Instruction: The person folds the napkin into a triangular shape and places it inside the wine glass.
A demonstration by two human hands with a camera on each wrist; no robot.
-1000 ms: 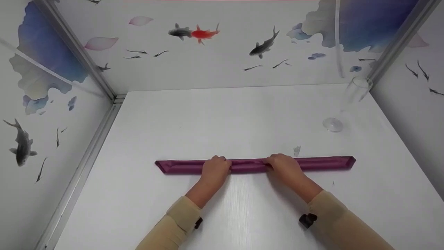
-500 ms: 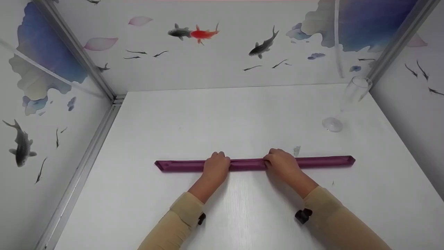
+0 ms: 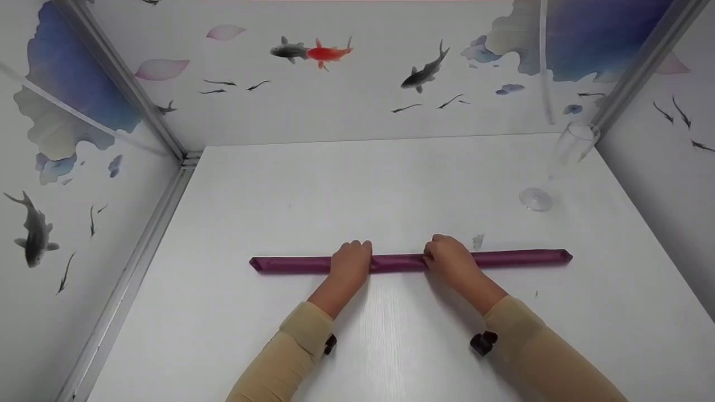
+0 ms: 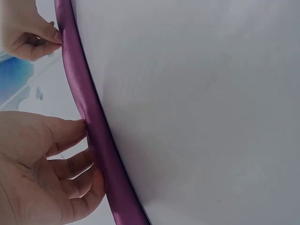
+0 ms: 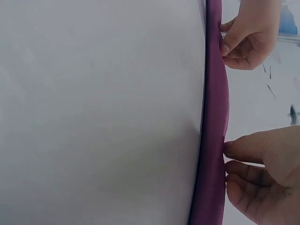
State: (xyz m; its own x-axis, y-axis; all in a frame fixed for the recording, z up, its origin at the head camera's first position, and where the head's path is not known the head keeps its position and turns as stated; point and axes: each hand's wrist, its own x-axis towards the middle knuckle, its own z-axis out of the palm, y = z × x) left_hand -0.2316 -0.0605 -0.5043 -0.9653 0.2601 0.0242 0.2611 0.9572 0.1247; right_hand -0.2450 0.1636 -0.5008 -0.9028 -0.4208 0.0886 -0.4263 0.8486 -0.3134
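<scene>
A shiny purple cloth [image 3: 397, 263], rolled into a long narrow strip with pointed ends, lies across the white table. My left hand [image 3: 351, 264] grips it left of its middle; in the left wrist view the thumb and curled fingertips [image 4: 97, 180] meet its edge. To the right of the middle, my right hand [image 3: 450, 259] holds the same strip. The right wrist view shows that hand's thumb and fingers [image 5: 234, 192] bent against the purple roll [image 5: 215, 103]. A short stretch of cloth shows between the hands, and both ends extend beyond them.
A clear stemmed glass [image 3: 580, 134] stands at the back right, its round foot [image 3: 536, 199] on the table [image 3: 268, 195]. White walls printed with fish enclose the left, back and right sides. A small grey mark [image 3: 478, 241] lies beyond the right hand.
The strip has become narrower as its near edge rolled away from the person. Both hands have moved slightly forward with it, still gripping. The glass has stayed in place.
</scene>
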